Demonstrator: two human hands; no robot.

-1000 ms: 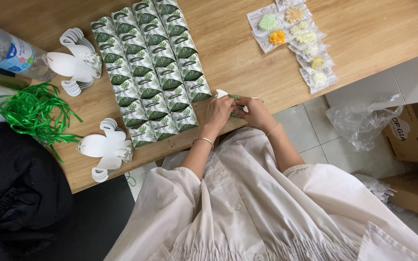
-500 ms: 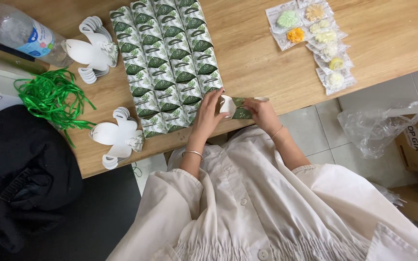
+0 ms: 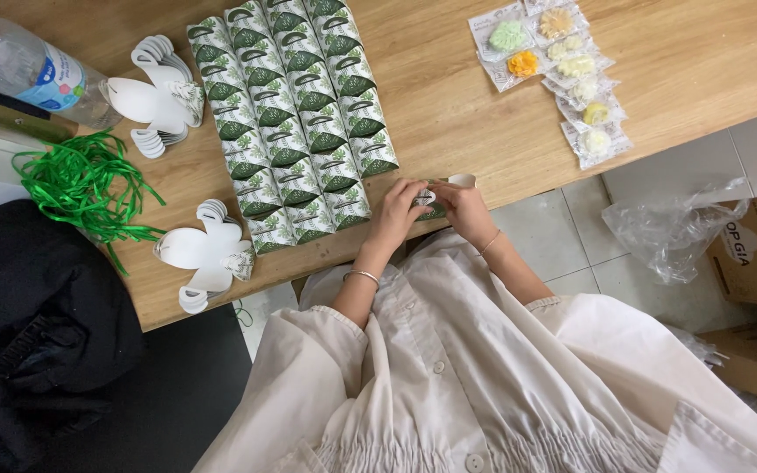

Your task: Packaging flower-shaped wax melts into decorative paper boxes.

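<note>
— What's in those hands?
— A small green-and-white leaf-print paper box point(image 3: 435, 200), pinched between the left hand point(image 3: 399, 208) and right hand point(image 3: 464, 208) at the wooden table's point(image 3: 449, 114) near edge; both clasp it, mid-fold I'd judge
— And around it?
— At ten o'clock, rows of finished matching boxes point(image 3: 295, 114). Further at nine, flat white cut-outs point(image 3: 199, 254) and green ribbon point(image 3: 81, 184). At one o'clock, wrapped sweets point(image 3: 562, 66). Closing the flap wants a steady pinch

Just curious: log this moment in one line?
left hand: on box | right hand: on box | place: table edge | beside: box rows
</note>
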